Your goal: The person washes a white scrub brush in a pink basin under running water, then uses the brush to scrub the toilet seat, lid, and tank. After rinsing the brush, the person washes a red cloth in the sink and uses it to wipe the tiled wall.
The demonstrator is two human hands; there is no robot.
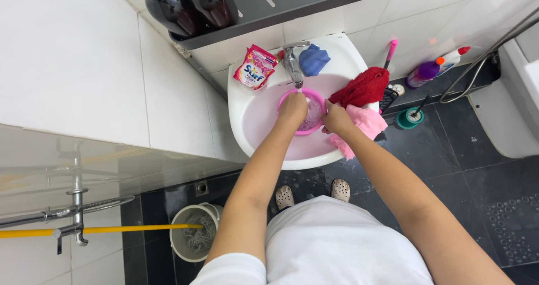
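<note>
- Head view: pink bowl [307, 112] sits in the white sink [252, 128], right under the tap [292, 62], at about 12 o'clock from the person's body.
- Left hand [293, 108] is curled over the bowl's near-left rim, roughly 9 o'clock on the bowl; fingers look closed on the rim, though the tips are hidden.
- Right hand [337, 119] is at the bowl's 3 o'clock edge, fingers bent in against it; can't tell whether it is a full grip or just contact.
- Bowl looks like thin plastic with water or suds inside: light shell, heavier when filled, probably slippery when wet. Rim at opposite sides looks like the safest hold; keep it level.
- Pink cloth [359, 129] drapes over the sink edge at 4 o'clock from the bowl; red cloth [362, 87] at 2 o'clock. Both soft, limp.
- Detergent pouch [255, 67] at 10 o'clock, blue cloth [313, 60] at 12 o'clock behind the tap.
</note>
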